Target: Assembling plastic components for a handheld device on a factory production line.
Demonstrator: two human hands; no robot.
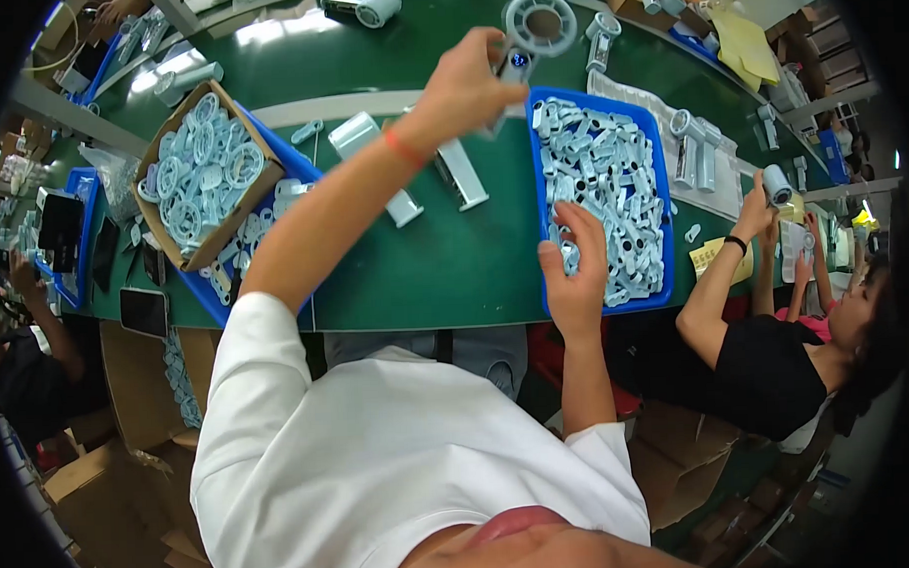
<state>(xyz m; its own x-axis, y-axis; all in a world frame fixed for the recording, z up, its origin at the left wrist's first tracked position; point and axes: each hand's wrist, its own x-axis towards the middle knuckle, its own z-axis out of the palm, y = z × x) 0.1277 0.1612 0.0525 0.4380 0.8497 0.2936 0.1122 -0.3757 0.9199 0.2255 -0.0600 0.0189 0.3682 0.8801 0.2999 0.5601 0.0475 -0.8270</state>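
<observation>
My left hand (465,88), arm stretched far forward, is closed around a light-blue handheld fan with a ring-shaped head (567,25). A small blue light glows below the ring; the handle's lower end is blurred. My right hand (579,280) is at the near left edge of a blue tray (635,304), thumb and fingers apart, with nothing visible in it. Small light-blue plastic parts (606,184) fill that tray. Under and beside my left forearm lie light-blue handle housings, one (461,176) to its right and another (357,137) partly covered by the arm.
On the left, a cardboard box (240,223) of ring-shaped parts rests on another blue tray (295,161). A phone (144,312) lies by the table edge. More fans (602,40) lie on the green surface beyond. At right, a co-worker (767,358) holds a fan part.
</observation>
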